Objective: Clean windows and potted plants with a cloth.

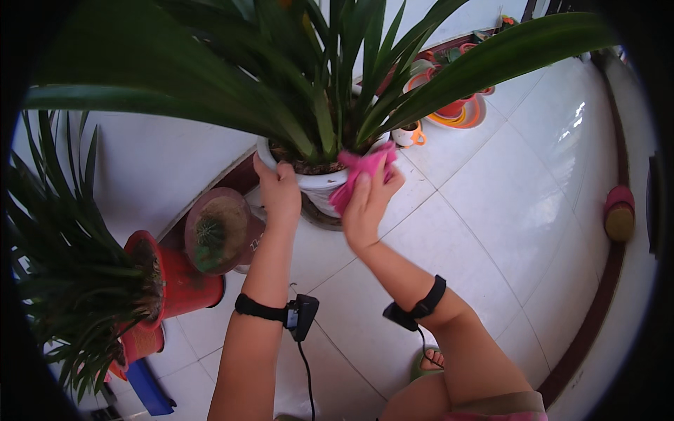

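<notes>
A white flowerpot point(318, 190) stands before me on a saucer, holding a large plant with long strap-shaped green leaves point(321, 105). My left hand point(279, 192) grips the near left part of the pot's rim, thumb on top and the other fingers largely hidden. In my right hand point(371, 197) is a crumpled pink cloth point(363, 171), pressed against the rim and outer wall at the pot's right. The cloth looks slightly blurred. Dark soil shows around the leaf bases.
To the left stand a pot with a small cactus point(210, 231) and a red pot point(189, 281) of leafy plant. A small orange-and-white cup point(409, 134) and stacked saucers point(463, 116) sit at the right rear. White floor tiles point(474, 210) extend rightward. Cabled devices point(303, 316) are strapped to both forearms.
</notes>
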Action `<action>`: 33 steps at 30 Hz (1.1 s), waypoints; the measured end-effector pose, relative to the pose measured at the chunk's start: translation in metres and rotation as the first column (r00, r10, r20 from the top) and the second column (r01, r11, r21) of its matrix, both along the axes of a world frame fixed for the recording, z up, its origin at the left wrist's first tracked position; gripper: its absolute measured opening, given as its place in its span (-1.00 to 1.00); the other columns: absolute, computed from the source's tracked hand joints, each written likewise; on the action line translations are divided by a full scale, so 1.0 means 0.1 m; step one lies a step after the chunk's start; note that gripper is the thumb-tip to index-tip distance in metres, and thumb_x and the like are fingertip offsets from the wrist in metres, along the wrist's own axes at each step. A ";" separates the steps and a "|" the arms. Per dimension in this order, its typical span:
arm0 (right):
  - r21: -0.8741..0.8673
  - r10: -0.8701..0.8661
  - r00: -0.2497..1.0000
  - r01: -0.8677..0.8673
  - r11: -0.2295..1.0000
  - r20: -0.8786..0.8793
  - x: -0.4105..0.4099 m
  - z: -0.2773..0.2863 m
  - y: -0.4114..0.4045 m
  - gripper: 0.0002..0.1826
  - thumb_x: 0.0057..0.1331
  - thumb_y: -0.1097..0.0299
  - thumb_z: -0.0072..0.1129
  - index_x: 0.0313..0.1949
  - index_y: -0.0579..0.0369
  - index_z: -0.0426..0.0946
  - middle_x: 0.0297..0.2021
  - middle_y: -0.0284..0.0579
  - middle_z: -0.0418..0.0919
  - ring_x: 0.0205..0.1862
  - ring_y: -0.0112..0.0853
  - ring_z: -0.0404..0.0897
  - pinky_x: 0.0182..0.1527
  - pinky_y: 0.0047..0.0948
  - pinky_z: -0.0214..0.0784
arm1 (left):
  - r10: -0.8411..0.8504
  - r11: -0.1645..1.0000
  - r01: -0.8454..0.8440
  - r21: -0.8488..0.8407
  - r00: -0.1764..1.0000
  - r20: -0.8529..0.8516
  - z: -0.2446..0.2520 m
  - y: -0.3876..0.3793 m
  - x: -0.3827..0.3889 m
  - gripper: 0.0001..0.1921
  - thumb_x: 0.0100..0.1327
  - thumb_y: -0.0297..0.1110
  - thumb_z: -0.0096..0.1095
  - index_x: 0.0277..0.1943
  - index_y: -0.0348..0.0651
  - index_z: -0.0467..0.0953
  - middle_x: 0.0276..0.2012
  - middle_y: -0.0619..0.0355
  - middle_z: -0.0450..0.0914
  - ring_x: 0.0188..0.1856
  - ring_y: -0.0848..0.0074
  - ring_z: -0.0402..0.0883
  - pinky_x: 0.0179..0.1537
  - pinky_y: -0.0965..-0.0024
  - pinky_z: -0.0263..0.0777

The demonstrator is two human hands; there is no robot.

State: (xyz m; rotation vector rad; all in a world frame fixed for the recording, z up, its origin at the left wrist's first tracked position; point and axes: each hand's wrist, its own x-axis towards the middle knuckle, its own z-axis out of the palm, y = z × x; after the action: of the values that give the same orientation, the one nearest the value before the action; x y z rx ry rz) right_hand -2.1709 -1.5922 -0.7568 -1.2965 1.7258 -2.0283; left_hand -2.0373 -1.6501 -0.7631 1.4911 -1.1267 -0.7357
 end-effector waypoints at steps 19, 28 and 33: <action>-0.027 0.056 0.986 -0.060 0.998 -0.156 -0.35 0.05 -0.15 -0.59 0.30 0.34 -0.10 0.13 0.16 0.37 -0.03 0.16 0.24 -0.01 0.02 0.35 0.04 -0.17 0.25 | 0.060 0.989 -0.086 0.120 0.978 0.201 0.48 0.33 -0.26 -0.36 0.33 -0.26 -0.10 0.36 -0.38 -0.09 0.21 -0.26 0.31 0.22 0.09 0.36 0.20 0.24 0.21; 0.072 0.246 0.852 -0.240 0.968 -0.463 0.44 0.15 0.42 -0.69 0.09 0.43 0.19 -0.11 0.00 0.61 -0.12 -0.07 0.40 -0.13 -0.13 0.40 -0.22 -0.27 0.38 | -0.061 0.983 0.155 0.103 0.793 -0.607 0.31 1.14 -0.28 -0.37 0.46 0.04 -0.29 0.40 -0.14 -0.16 0.32 0.01 0.11 0.32 0.33 0.19 0.28 0.34 0.14; 0.068 0.372 0.823 -0.381 0.922 -0.429 0.47 0.20 0.49 -0.55 0.08 0.49 0.17 0.03 0.05 0.52 -0.02 0.01 0.42 -0.05 -0.04 0.40 -0.03 -0.24 0.34 | 0.001 1.000 0.013 0.010 0.559 -0.829 0.53 1.29 -0.28 -0.59 0.45 -0.14 -0.13 0.28 -0.03 0.15 0.21 0.18 0.29 0.27 0.45 0.26 0.23 0.32 0.23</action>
State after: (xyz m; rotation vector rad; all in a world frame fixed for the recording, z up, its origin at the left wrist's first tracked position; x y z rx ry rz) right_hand -2.1236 -1.5428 -0.7365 -2.0354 1.4337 -1.6163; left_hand -2.0650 -1.5214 -0.7106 0.9178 -0.3704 -1.2795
